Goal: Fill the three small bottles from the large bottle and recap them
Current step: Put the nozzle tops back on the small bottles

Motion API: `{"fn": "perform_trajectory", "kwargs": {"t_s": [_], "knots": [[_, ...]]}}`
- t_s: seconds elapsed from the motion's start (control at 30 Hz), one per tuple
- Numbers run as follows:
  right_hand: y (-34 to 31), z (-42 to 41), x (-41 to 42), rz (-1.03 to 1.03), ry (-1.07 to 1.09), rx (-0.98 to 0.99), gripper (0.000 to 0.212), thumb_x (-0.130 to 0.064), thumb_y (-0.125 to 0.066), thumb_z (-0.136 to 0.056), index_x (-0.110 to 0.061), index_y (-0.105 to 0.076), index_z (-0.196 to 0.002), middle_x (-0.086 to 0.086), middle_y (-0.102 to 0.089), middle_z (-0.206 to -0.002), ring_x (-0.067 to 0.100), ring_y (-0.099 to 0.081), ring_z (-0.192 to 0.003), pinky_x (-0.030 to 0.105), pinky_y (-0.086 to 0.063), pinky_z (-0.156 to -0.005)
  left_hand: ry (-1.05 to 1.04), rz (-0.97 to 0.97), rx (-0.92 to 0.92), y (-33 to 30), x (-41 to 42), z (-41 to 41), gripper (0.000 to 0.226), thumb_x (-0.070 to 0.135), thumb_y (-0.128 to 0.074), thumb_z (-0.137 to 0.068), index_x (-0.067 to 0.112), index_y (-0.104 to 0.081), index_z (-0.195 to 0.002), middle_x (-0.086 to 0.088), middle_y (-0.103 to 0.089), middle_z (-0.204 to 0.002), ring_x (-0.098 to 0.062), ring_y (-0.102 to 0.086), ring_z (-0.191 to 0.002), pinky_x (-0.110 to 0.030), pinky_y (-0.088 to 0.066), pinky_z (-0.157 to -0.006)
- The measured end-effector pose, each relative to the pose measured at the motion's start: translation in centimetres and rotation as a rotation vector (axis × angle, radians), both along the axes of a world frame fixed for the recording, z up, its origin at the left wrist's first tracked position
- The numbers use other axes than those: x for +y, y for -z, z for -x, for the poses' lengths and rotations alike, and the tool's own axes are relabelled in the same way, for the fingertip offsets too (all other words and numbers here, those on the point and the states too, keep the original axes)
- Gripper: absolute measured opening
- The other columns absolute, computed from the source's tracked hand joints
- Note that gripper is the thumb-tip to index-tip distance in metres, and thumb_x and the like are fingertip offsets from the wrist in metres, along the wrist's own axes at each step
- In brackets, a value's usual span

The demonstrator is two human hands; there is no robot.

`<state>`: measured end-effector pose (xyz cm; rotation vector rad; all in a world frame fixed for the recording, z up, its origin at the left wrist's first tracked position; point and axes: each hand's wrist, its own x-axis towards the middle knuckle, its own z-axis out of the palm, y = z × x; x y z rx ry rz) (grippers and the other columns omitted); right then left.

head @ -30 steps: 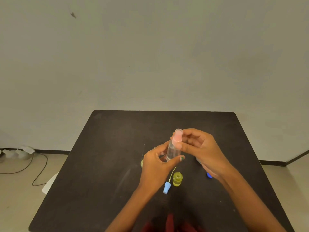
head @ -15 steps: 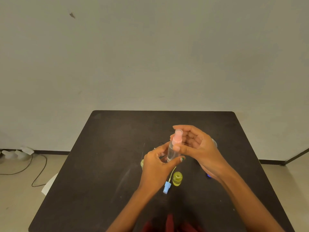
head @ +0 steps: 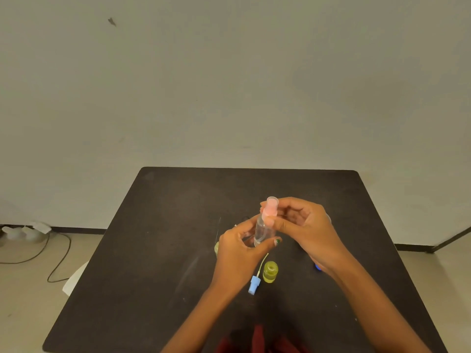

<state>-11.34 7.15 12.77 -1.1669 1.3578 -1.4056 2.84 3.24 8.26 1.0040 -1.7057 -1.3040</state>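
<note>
Hands above the dark table: the left hand curls its fingers round the lower body of a clear small bottle, held upright over mid-table; the right hand pinches its pink spray cap. On the table, near the left wrist, lie a blue spray cap and a yellow cap, just beside each other.

Table left half open; blue sprayer, yellow cap obstruct centre.
</note>
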Motion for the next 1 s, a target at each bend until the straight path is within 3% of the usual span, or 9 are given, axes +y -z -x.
{"fn": "perform_trajectory", "kwargs": {"t_s": [0.23, 0.4, 0.5, 0.6, 0.73, 0.8, 0.87, 0.93, 1.0], "knots": [[0.7, -0.9, 0.0, 0.045, 0.136, 0.011, 0.034, -0.026, -0.078, -0.061, -0.015, -0.071, -0.093, -0.004, -0.074, -0.089, 0.01, -0.07, -0.085, 0.017, -0.055, -0.069, -0.039, 0.005, -0.001, -0.1, 0.3, 0.3, 0.044, 0.013, -0.079, -0.076, 0.023, -0.068, -0.117, 0.011, -0.076, -0.093, -0.002, -0.071, -0.088, -0.018, -0.056, -0.079], [1.3, -1.3, -0.2, 0.066, 0.216, 0.008, 0.025, -0.009, -0.08, -0.069, -0.016, -0.071, -0.091, -0.002, -0.074, -0.087, 0.011, -0.07, -0.083, 0.019, -0.055, -0.069, -0.08, 0.025, -0.004, 0.1, 0.4, 0.6, 0.043, 0.009, -0.078, -0.077, 0.036, -0.066, -0.108, 0.022, -0.074, -0.087, 0.0, -0.071, -0.087, -0.017, -0.055, -0.078], [1.8, -1.5, -0.3, 0.056, 0.251, 0.013, 0.025, -0.009, -0.079, -0.071, -0.016, -0.07, -0.094, -0.001, -0.074, -0.089, 0.01, -0.07, -0.086, 0.02, -0.056, -0.071, -0.094, 0.007, -0.005, 0.4, 0.4, 0.9, 0.038, 0.011, -0.079, -0.076, 0.03, -0.069, -0.108, 0.017, -0.075, -0.087, -0.001, -0.071, -0.086, -0.017, -0.055, -0.077], [1.8, -1.0, -0.4, 0.001, 0.191, 0.085, 0.025, -0.016, -0.077, -0.075, -0.019, -0.069, -0.098, -0.004, -0.073, -0.092, 0.01, -0.069, -0.089, 0.024, -0.057, -0.074, -0.095, -0.017, -0.015, 0.8, 0.2, 1.0, 0.034, 0.014, -0.079, -0.076, 0.019, -0.072, -0.109, 0.007, -0.076, -0.088, -0.007, -0.072, -0.084, -0.025, -0.058, -0.078], [1.5, 0.7, -0.6, -0.086, 0.045, 0.284, 0.029, -0.019, -0.079, -0.074, -0.022, -0.067, -0.1, -0.008, -0.071, -0.094, 0.006, -0.066, -0.092, 0.025, -0.056, -0.078, -0.053, -0.02, -0.015, 1.5, 0.1, 1.1, 0.036, 0.006, -0.076, -0.078, 0.026, -0.068, -0.107, 0.011, -0.075, -0.088, -0.001, -0.07, -0.083, -0.016, -0.055, -0.073], [1.6, 1.3, -0.7, -0.116, 0.046, 0.338, 0.025, -0.017, -0.078, -0.074, -0.024, -0.068, -0.095, -0.008, -0.071, -0.092, 0.006, -0.067, -0.089, 0.025, -0.057, -0.078, 0.01, -0.038, -0.028, 1.9, 0.0, 1.2, 0.036, 0.006, -0.074, -0.08, 0.019, -0.068, -0.113, 0.008, -0.075, -0.095, -0.002, -0.07, -0.088, -0.015, -0.053, -0.076], [2.1, 1.7, -0.7, -0.125, 0.069, 0.357, 0.021, -0.017, -0.078, -0.074, -0.025, -0.067, -0.09, -0.01, -0.071, -0.09, 0.003, -0.066, -0.087, 0.019, -0.056, -0.075, 0.094, -0.063, -0.057, 2.3, -0.1, 1.3, 0.045, 0.009, -0.073, -0.083, 0.015, -0.061, -0.126, 0.006, -0.072, -0.112, -0.004, -0.067, -0.103, -0.02, -0.052, -0.089], [2.6, 2.1, -0.8, -0.129, 0.1, 0.376, 0.021, -0.019, -0.078, -0.074, -0.026, -0.067, -0.09, -0.011, -0.07, -0.09, 0.001, -0.065, -0.086, 0.013, -0.053, -0.072, 0.169, -0.116, -0.122, 2.7, -0.3, 1.4, 0.065, 0.016, -0.074, -0.083, 0.018, -0.045, -0.142, 0.011, -0.057, -0.135, -0.001, -0.054, -0.123, -0.022, -0.042, -0.105], [3.7, 2.8, -1.0, -0.142, 0.144, 0.396, 0.023, -0.017, -0.078, -0.073, -0.024, -0.067, -0.092, -0.011, -0.07, -0.09, 0.002, -0.065, -0.085, 0.013, -0.052, -0.071, 0.208, -0.17, -0.221, 3.4, -0.5, 1.4, 0.085, 0.023, -0.075, -0.082, 0.023, -0.025, -0.151, 0.021, -0.036, -0.143, 0.004, -0.033, -0.133, -0.018, -0.026, -0.111]]}}
